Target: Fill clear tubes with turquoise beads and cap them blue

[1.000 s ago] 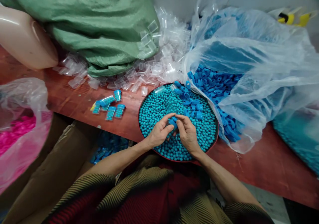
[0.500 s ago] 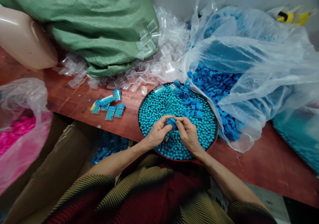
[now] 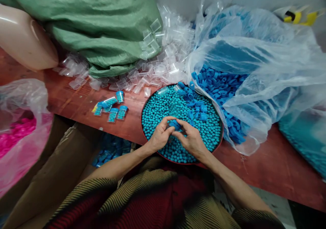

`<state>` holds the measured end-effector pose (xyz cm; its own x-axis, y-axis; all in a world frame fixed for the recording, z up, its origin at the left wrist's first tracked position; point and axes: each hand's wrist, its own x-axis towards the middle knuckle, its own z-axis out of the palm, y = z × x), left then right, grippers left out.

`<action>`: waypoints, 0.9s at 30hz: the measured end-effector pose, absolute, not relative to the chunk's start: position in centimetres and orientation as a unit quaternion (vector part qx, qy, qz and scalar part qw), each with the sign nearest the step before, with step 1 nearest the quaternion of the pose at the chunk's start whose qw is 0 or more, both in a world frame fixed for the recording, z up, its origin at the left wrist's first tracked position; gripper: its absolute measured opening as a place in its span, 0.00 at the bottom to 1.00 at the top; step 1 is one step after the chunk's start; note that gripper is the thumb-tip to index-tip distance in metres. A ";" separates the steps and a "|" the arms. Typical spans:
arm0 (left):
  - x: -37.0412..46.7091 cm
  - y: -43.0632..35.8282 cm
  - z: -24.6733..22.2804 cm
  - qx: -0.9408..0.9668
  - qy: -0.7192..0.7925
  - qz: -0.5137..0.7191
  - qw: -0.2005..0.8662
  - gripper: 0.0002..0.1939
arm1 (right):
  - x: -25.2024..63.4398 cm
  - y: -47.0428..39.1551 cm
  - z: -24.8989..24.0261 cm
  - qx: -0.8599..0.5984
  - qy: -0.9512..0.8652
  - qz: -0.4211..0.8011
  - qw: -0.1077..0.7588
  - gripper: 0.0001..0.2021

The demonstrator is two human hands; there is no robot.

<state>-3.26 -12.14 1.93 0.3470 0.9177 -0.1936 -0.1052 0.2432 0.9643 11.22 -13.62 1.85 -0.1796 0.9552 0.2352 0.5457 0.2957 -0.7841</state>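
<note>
Over a round red-rimmed tray [image 3: 222,134] of turquoise beads [image 3: 175,154], my left hand [image 3: 161,134] pinches a small container with a blue cap [image 3: 174,124]. The fingers of my right hand [image 3: 190,137] close on the same capped container from the other side. Its lower part is mostly hidden by my fingers. Loose blue caps [image 3: 196,108] and a few clear pieces [image 3: 163,91] lie on the beads behind my hands. Several filled containers with blue caps [image 3: 113,114] rest on the table left of the tray.
Clear empty containers [image 3: 152,73] are heaped beside a green sack [image 3: 107,29]. A plastic bag [image 3: 254,66] of blue caps touches the tray's right side. A beige container [image 3: 25,39] stands far left, above a bag of pink pieces [image 3: 17,134].
My right fingers have shifted round the blue cap, and the thumb has moved down and left. A blue cap now shows on the beads just above my right hand.
</note>
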 end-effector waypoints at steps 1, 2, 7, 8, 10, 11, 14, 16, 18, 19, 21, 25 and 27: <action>-3.3 -12.1 2.1 0.481 0.425 0.388 0.661 0.18 | 11.2 -13.7 1.7 -0.513 -0.735 0.269 0.351 0.26; -3.2 -12.0 2.2 0.483 0.426 0.391 0.657 0.18 | 11.1 -13.8 1.6 -0.507 -0.751 0.258 0.337 0.30; -3.2 -11.9 2.8 0.484 0.415 0.389 0.665 0.16 | 10.6 -14.0 0.7 -0.524 -0.770 0.175 0.319 0.28; -3.2 -12.0 2.9 0.481 0.419 0.387 0.666 0.15 | 10.6 -14.0 0.5 -0.524 -0.770 0.163 0.324 0.27; -3.1 -12.1 2.9 0.480 0.437 0.380 0.660 0.14 | 10.6 -14.0 0.2 -0.518 -0.775 0.150 0.331 0.25; -3.1 -12.2 2.9 0.481 0.449 0.377 0.652 0.14 | 10.7 -14.0 0.2 -0.510 -0.781 0.154 0.327 0.25; -2.9 -12.2 2.7 0.483 0.480 0.357 0.639 0.15 | 11.1 -13.9 0.7 -0.483 -0.808 0.188 0.280 0.34; -2.8 -12.0 2.6 0.488 0.479 0.341 0.645 0.16 | 11.1 -13.9 1.4 -0.482 -0.817 0.204 0.242 0.42; -2.8 -11.7 2.4 0.504 0.466 0.346 0.640 0.17 | 10.9 -13.9 1.9 -0.507 -0.807 0.199 0.229 0.44; -2.8 -11.6 2.4 0.512 0.460 0.357 0.632 0.17 | 10.7 -14.0 2.0 -0.520 -0.799 0.194 0.233 0.43; -2.7 -11.5 2.5 0.519 0.452 0.378 0.620 0.15 | 10.4 -13.9 2.1 -0.529 -0.788 0.185 0.254 0.39; -2.6 -12.0 2.8 0.500 0.463 0.380 0.626 0.11 | 10.4 -13.9 1.1 -0.496 -0.798 0.172 0.297 0.37; -2.4 -12.3 2.8 0.493 0.477 0.375 0.624 0.10 | 10.6 -13.9 0.4 -0.486 -0.802 0.164 0.308 0.37</action>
